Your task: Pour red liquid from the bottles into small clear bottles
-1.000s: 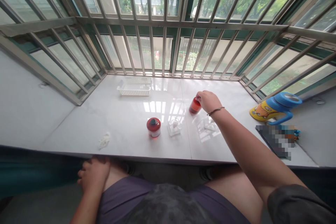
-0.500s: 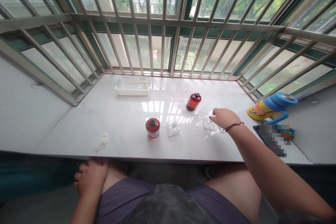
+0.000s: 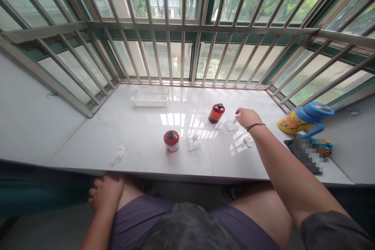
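My right hand (image 3: 249,118) reaches over the counter, thumb and fingers pinched together at the corner of a small whitish, see-through square piece (image 3: 232,125). Just left of it stands a red bottle with a black cap (image 3: 216,114). A second red bottle (image 3: 171,141) is nearer to me, beside a clear square piece with a round white knob in it (image 3: 194,141). Below my right wrist lies a small round whitish item (image 3: 249,141), too faint to name. My left hand (image 3: 107,193) rests on my left thigh, fingers laid over it, holding nothing.
A white perforated basket (image 3: 150,98) sits at the back of the white counter (image 3: 140,136). Crumpled white tissue (image 3: 118,156) lies front left. A yellow and blue bottle (image 3: 304,119) and a dark flat device (image 3: 303,156) are at the right. Metal bars (image 3: 181,28) line the window.
My right hand has moved away from me, toward the back of the counter, and the square piece has shifted back with it. The round whitish item now shows. My left hand stays on my thigh.
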Action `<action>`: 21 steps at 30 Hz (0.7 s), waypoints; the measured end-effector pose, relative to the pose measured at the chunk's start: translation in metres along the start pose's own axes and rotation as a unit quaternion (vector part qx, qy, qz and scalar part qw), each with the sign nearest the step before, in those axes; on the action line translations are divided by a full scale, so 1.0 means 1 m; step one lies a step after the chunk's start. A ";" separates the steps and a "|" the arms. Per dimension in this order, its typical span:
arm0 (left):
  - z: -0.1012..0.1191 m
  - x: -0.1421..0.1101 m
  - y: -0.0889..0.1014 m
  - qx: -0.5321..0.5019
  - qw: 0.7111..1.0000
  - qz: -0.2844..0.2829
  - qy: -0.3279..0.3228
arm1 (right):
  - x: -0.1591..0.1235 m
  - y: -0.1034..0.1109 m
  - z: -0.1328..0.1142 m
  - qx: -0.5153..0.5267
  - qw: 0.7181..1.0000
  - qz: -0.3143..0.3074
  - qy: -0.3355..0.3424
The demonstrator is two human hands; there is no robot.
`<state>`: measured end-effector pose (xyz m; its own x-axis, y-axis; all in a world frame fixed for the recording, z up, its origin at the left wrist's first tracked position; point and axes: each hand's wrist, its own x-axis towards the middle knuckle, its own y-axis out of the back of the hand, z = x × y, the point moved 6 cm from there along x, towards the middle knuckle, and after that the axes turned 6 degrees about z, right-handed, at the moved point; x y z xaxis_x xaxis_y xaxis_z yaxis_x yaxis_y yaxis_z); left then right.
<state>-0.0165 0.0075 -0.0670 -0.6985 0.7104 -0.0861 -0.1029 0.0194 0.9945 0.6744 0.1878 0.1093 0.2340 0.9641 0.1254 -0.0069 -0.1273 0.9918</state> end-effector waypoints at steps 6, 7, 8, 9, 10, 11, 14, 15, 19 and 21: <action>0.001 0.000 0.001 0.002 1.000 0.008 -0.005 | -0.044 0.019 -0.055 0.061 0.991 0.098 0.074; 0.001 0.001 0.001 0.004 1.000 0.009 -0.006 | -0.059 0.017 -0.074 0.089 0.985 0.098 0.115; 0.000 0.002 0.000 0.007 1.000 0.009 -0.006 | -0.074 0.013 -0.096 0.156 0.967 0.095 0.177; 0.000 0.002 -0.001 0.009 1.000 0.009 -0.007 | -0.089 0.008 -0.116 0.214 0.947 0.081 0.224; 0.000 0.003 -0.002 0.010 1.000 0.009 -0.008 | -0.101 0.000 -0.132 0.258 0.933 0.068 0.242; 0.000 0.003 -0.002 0.011 1.000 0.010 -0.009 | -0.111 -0.009 -0.145 0.289 0.924 0.057 0.243; -0.001 0.001 -0.002 0.008 1.000 0.015 -0.013 | -0.126 -0.033 -0.171 0.334 0.914 0.049 0.224; -0.001 -0.001 -0.001 0.007 1.000 0.016 -0.017 | -0.129 -0.038 -0.175 0.338 0.914 0.055 0.216; -0.001 -0.006 0.001 0.005 0.999 0.018 -0.028 | -0.142 -0.044 -0.171 0.345 0.916 0.083 0.185; -0.001 -0.006 0.003 0.016 0.999 0.020 -0.029 | -0.153 -0.042 -0.162 0.345 0.918 0.091 0.172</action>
<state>-0.0131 0.0023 -0.0632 -0.6588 0.7511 -0.0432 -0.0515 0.0122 0.9986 0.4819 0.0835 0.0517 -0.0314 0.9141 0.4044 0.6299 -0.2961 0.7180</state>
